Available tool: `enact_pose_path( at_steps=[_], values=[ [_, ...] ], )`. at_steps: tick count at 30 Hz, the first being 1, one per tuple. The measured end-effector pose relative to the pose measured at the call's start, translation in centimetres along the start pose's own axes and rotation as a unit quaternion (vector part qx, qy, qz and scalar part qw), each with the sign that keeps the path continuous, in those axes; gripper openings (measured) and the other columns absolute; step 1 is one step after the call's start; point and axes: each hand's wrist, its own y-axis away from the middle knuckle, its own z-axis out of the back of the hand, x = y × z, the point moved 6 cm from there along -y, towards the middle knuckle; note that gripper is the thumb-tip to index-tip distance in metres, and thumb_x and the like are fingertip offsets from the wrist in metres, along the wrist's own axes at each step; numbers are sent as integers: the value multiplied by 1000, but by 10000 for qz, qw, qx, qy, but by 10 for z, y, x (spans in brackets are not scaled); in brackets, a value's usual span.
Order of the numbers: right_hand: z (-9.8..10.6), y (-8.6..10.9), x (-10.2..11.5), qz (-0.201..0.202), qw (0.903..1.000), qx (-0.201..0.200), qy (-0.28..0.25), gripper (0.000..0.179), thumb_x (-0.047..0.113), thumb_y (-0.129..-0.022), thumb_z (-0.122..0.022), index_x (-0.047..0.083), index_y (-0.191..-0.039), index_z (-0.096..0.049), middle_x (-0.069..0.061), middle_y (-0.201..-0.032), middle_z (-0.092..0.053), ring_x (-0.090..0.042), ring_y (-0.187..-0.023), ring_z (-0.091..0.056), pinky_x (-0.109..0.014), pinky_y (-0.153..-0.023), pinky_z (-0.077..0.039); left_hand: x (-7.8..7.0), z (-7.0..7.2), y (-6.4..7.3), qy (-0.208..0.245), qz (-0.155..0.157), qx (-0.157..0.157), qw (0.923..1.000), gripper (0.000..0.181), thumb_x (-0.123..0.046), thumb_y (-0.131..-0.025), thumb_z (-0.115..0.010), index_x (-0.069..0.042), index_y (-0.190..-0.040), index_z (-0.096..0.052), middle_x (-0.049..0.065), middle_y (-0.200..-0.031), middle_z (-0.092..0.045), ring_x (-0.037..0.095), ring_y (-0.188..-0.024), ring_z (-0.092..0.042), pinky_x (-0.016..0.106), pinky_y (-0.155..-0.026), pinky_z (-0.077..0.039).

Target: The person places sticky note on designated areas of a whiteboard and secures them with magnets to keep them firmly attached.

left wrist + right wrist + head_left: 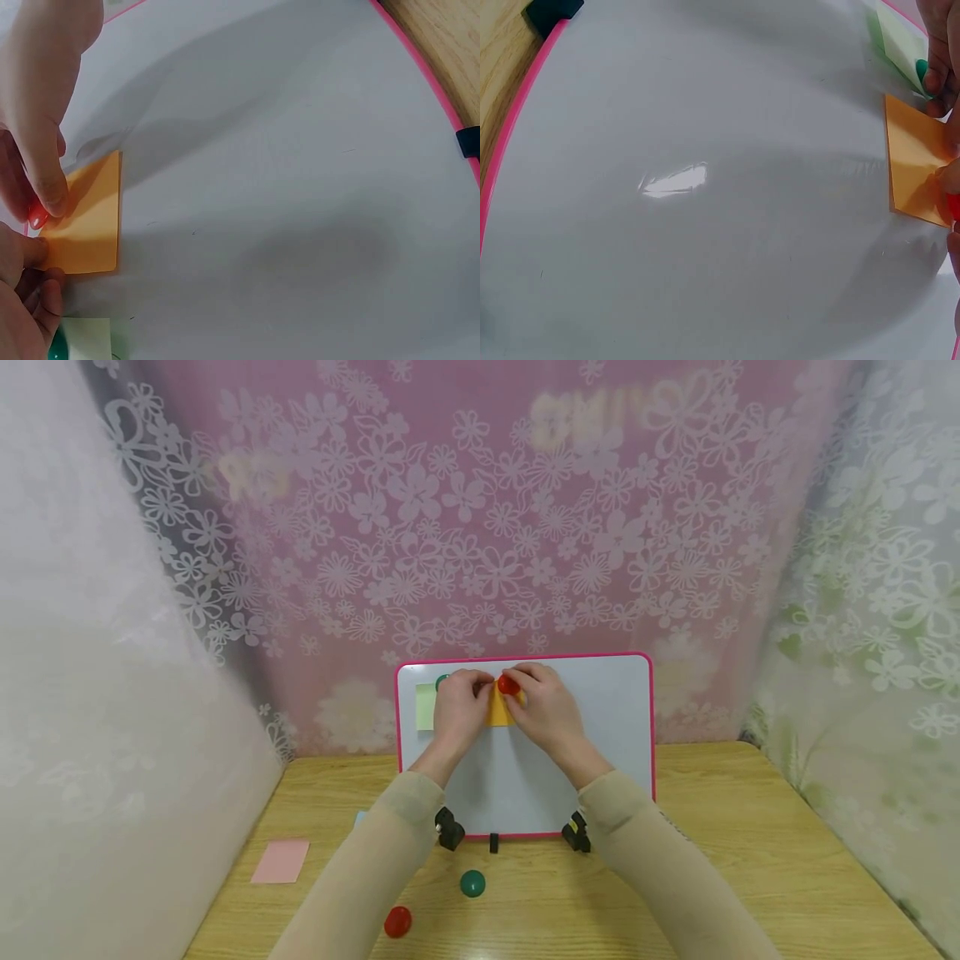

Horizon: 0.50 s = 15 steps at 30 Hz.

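Observation:
On the upper part of a pink-framed whiteboard (517, 785), my right hand (549, 708) pinches a round red magnet (507, 683) at the top of an orange sticky note (498, 715). My left hand (461, 708) holds that note by its upper left edge, with the thumb on the paper in the left wrist view. Beside it, a pale green note (424, 708) hangs under a green magnet (441, 679), partly behind the left hand. The orange note (915, 161) lies along the board, its top hidden by fingers in the right wrist view.
Black clamps (450, 829) support the board's lower edge on the wooden table (720, 877). In front lie a loose green magnet (472, 883) and a red magnet (398, 922). A pink note (281, 861) lies at the left; a blue paper corner (360, 817) shows beside the left sleeve.

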Motion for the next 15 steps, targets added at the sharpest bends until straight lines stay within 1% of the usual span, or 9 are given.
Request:
enact_pose_path(
  at_steps=[7,15],
  values=[
    [-2,-1,0,-28,9999,94,65,36,10,-91,-86,-1,-124,-77,-15,-121,-71,-34,-113,-65,-43,-103,-56,0,0,1,13,29,-10,10000,15,-14,-102,-75,-3,-110,-83,8,-100,-76,21,-84,-65,31,-79,-60],
    [-1,-2,2,-42,10000,72,51,36,11,-91,-86,-1,-124,-77,-16,-120,-71,-35,-113,-64,-43,-102,-57,1,-1,0,-43,53,0,10000,15,-14,-102,-75,-4,-110,-82,8,-100,-75,21,-85,-64,29,-79,-60]
  ],
)
